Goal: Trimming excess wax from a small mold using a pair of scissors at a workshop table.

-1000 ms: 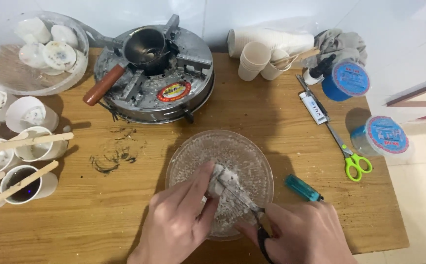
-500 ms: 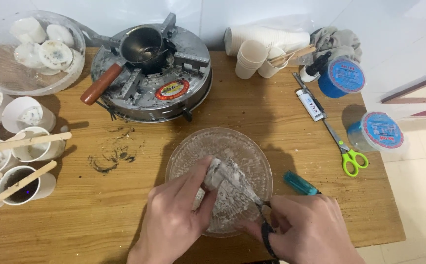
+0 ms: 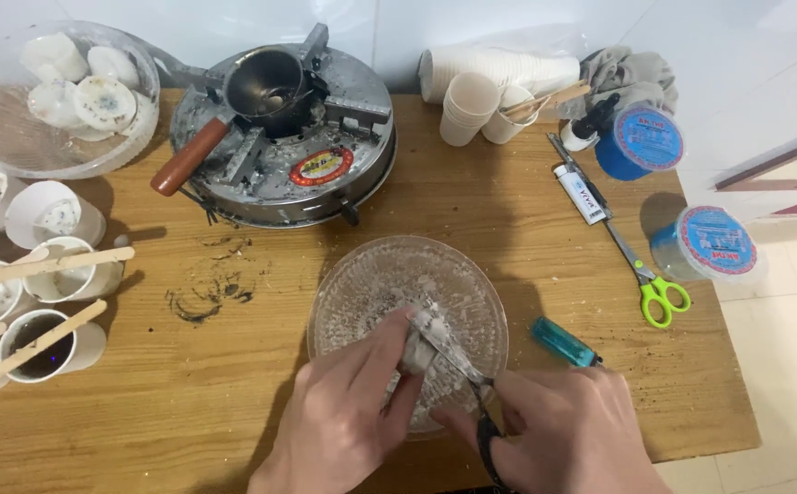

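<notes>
Over the glass dish [image 3: 362,274], near the desk's [image 3: 234,402] front edge: left hand [image 3: 344,416] pinching a small white lump [image 3: 414,352] between thumb and fingers [image 3: 389,340], grip closed tight on it. Right hand [image 3: 568,434] clenched round a dark handle, holding scissors [image 3: 458,361] with blades almost closed, tips touching the lump from the right. Lump sitting just above dish centre, fingers wrapped round its left and lower sides. Lump whitish, waxy, irregular, partly hidden by fingers. Dish clear, textured, dusted with white crumbs. Blue lighter [image 3: 563,341] just right of dish. Green-handled scissors [image 3: 641,274] toward the right edge. Metal stove [image 3: 325,174] with a pot [image 3: 266,87] at the back edge. Paper cups [image 3: 51,311] with wooden sticks at the left edge.
</notes>
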